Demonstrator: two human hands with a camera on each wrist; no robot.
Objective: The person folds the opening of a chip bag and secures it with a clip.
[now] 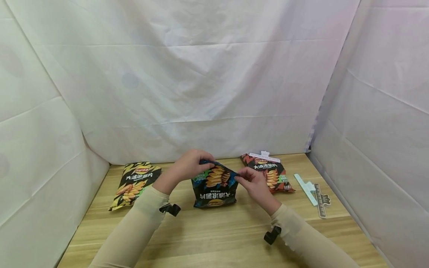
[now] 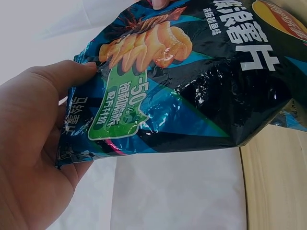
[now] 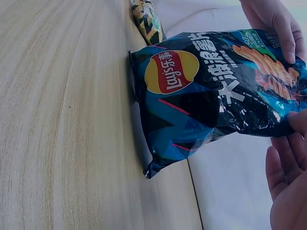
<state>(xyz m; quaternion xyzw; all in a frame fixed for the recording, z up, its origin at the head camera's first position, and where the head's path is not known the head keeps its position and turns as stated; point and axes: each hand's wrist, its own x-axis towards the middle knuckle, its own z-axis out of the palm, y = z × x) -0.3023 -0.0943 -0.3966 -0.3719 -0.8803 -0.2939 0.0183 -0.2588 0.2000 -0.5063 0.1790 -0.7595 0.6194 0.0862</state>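
Note:
A black and blue chip bag (image 1: 214, 190) stands upside down at the middle of the wooden table, its printed front toward me. My left hand (image 1: 192, 165) grips the upper left edge, thumb (image 2: 79, 72) on the front and the other fingers behind. With thumb and fingers my right hand (image 1: 254, 184) pinches the upper right corner. The Lay's logo (image 3: 171, 72) sits at the bag's lower end, close to the tabletop in the right wrist view.
On the left lies a yellow and black chip bag (image 1: 135, 184). Behind my right hand is a red and black chip bag (image 1: 279, 171) with a white clip (image 1: 264, 157) across its top. A pale green clip (image 1: 306, 189) and a grey clip (image 1: 321, 201) lie at the right. White cloth (image 1: 201, 93) surrounds the table.

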